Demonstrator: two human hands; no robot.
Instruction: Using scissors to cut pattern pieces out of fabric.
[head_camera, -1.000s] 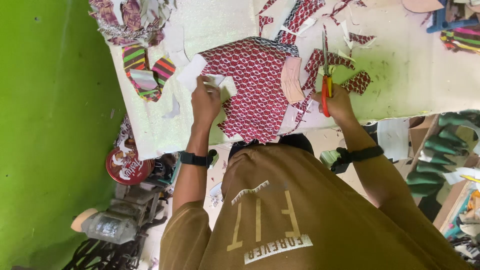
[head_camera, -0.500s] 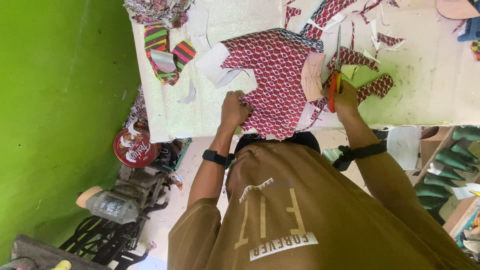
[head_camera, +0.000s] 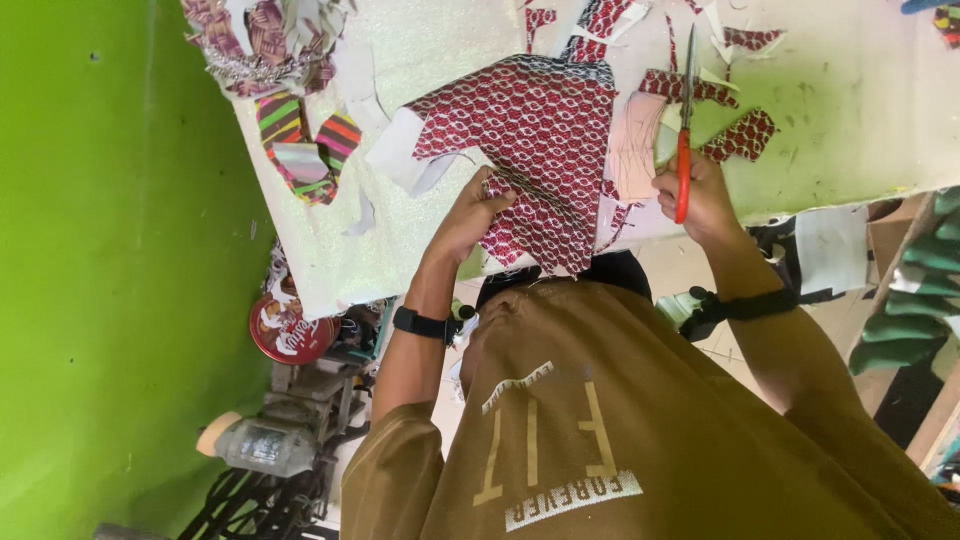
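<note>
Shifted since the earlier frame: the left hand (head_camera: 478, 212) has slid along the near edge of the red patterned fabric (head_camera: 540, 150), and the scissors (head_camera: 686, 120) now stand clear of the cloth.

Nearest: person in a brown shirt (head_camera: 600, 430), a dark band on each wrist.

Left hand: fingers closed, pinching the fabric's near edge where it hangs over the table edge.

Right hand (head_camera: 700, 195): closed through the red scissor handles, blades together, pointing away across the table (head_camera: 850, 110).

Red patterned fabric: spread flat on the white table between the two hands, a pale backing piece (head_camera: 405, 160) at its left side.

Beyond: red offcuts (head_camera: 742, 135) just beside the blades; striped multicolour scraps (head_camera: 305, 150) to the left.

Below table level, left: round red tin (head_camera: 285, 330), against a green wall (head_camera: 110, 250).
</note>
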